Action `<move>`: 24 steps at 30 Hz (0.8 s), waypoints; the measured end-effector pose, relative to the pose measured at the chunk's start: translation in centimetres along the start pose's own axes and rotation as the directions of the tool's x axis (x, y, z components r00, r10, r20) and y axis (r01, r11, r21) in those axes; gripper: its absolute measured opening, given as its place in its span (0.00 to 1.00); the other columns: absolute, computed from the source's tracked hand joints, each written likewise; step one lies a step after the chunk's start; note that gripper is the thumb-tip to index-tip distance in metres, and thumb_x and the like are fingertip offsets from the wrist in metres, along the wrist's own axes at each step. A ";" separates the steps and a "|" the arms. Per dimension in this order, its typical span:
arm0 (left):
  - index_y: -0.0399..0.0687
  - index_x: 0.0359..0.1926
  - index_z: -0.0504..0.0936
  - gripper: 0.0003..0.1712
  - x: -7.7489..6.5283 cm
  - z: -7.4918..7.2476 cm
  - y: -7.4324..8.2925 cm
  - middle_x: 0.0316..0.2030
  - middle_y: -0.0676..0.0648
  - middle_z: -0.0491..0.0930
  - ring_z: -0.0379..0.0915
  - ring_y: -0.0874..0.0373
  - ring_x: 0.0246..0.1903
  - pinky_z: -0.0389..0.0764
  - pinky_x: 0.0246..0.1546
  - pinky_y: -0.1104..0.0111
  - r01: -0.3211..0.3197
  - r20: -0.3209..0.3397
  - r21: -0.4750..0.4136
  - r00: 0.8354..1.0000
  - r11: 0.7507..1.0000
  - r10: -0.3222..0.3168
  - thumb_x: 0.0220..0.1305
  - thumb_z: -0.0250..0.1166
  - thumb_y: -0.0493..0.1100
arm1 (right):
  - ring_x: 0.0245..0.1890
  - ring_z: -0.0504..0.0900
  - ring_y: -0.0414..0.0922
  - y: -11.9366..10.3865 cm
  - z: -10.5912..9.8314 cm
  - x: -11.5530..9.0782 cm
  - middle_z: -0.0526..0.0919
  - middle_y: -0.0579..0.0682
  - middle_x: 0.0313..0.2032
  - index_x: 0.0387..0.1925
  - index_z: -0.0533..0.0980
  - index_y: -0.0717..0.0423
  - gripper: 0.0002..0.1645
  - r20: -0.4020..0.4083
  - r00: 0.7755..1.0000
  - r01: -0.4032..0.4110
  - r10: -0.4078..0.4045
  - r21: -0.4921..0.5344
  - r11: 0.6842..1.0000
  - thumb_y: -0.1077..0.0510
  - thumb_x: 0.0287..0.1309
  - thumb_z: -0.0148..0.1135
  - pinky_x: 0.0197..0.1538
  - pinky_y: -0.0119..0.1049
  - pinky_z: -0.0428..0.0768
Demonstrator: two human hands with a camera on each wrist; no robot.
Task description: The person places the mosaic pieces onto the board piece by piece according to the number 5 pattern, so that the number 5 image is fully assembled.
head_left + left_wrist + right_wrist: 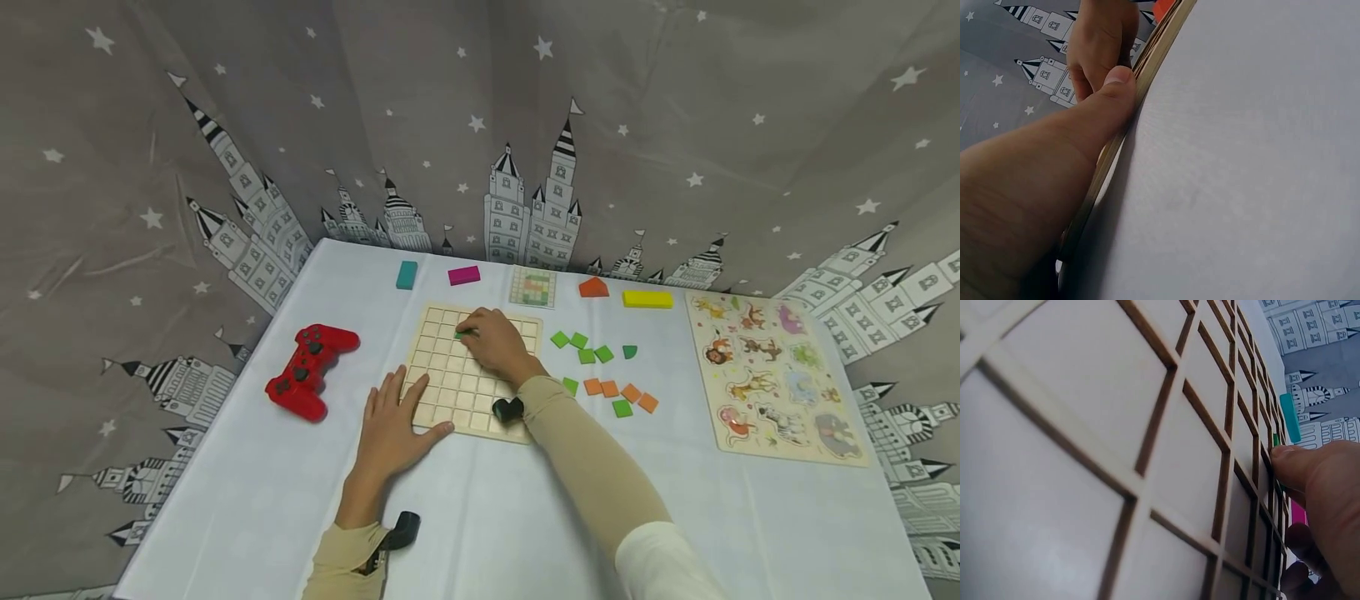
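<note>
A wooden grid board (pixel 453 392) with square cells lies on the white table. My right hand (pixel 497 343) is over its far part and pinches a small green tile (pixel 459 335) at a cell. In the right wrist view, the thumb and a sliver of the green tile (pixel 1275 439) show against the grid, with most of the tile hidden. My left hand (pixel 393 429) rests at the board's near left side, fingers spread and straight. From the left wrist, its thumb (pixel 1119 78) touches the board's edge (pixel 1159 59).
Right of the board lie several green tiles (pixel 587 356), several orange tiles (pixel 610 389) and a green rounded piece (pixel 630 352). Behind stand a pattern card (pixel 533 287) and blocks, including a yellow block (pixel 647 299). A red game controller (pixel 311 371) is left; an animal puzzle (pixel 776 379), far right.
</note>
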State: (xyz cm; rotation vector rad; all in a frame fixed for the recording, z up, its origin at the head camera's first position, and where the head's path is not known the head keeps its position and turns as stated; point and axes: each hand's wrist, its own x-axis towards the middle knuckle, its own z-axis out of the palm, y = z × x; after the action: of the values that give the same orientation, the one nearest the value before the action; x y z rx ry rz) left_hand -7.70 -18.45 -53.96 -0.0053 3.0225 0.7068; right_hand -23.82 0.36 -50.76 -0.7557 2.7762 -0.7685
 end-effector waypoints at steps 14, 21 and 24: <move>0.53 0.79 0.60 0.56 -0.1 0.2 0.3 0.81 0.37 0.45 0.37 0.37 0.81 0.38 0.79 0.40 0.000 0.007 -0.009 1.000 1.000 0.000 0.56 0.66 0.73 | 0.58 0.78 0.51 2.3 -1.6 -3.1 0.83 0.49 0.58 0.57 0.83 0.48 0.16 -0.063 0.998 -0.029 0.027 -0.030 0.999 0.52 0.71 0.61 0.65 0.45 0.77; 0.54 0.80 0.58 0.61 -0.2 0.2 0.3 0.82 0.37 0.42 0.36 0.37 0.81 0.38 0.79 0.40 -0.002 0.011 0.016 1.000 1.000 0.001 0.52 0.67 0.76 | 0.59 0.78 0.54 6.0 -2.6 -9.7 0.82 0.53 0.57 0.56 0.83 0.50 0.17 -0.204 0.966 -0.149 0.162 0.078 0.986 0.52 0.69 0.63 0.66 0.51 0.76; 0.54 0.80 0.58 0.62 -0.2 0.3 0.3 0.82 0.37 0.42 0.36 0.37 0.81 0.39 0.79 0.40 0.003 0.006 0.020 1.000 1.000 -0.003 0.51 0.67 0.76 | 0.57 0.78 0.53 7.2 -2.9 -12.9 0.83 0.53 0.56 0.56 0.83 0.51 0.18 -0.277 0.936 -0.201 0.219 0.092 0.975 0.53 0.68 0.65 0.62 0.51 0.77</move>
State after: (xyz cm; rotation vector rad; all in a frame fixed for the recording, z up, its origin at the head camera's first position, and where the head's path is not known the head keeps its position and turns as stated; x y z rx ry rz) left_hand -7.52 -18.04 -54.05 -0.0070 3.0234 0.6744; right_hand -16.62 13.58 -51.81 -0.3499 3.0020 -0.9837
